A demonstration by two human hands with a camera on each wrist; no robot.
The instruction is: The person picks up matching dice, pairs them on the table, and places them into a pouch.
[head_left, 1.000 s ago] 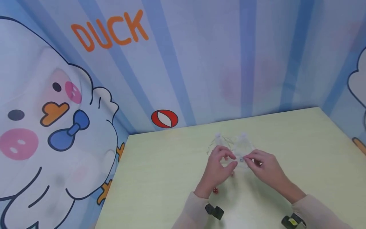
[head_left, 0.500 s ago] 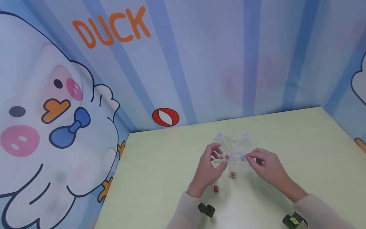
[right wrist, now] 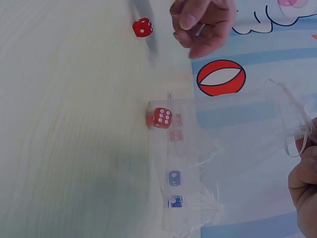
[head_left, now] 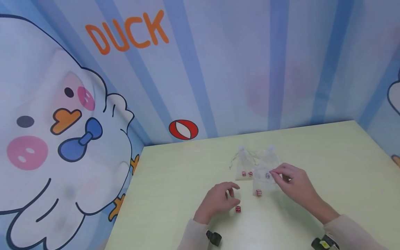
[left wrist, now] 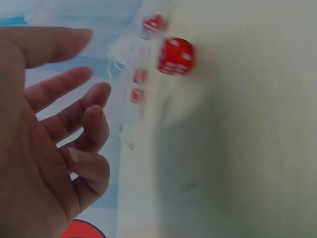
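My right hand pinches the top of a sheer white drawstring pouch. A red die with white dots sits in the pouch's bottom corner. My left hand holds nothing; its fingers are loosely bent and apart, just above and left of a loose red die on the table. In the left wrist view that loose die lies beyond the fingertips.
Behind the held pouch lie two more sheer pouches on the pale table. The left pouch contains two red dice; the right one contains blue dice. A duck-printed cloth stands behind the table.
My left hand has left the pouch's side and moved down and left toward the loose die. The right hand keeps holding the pouch in nearly the same place.
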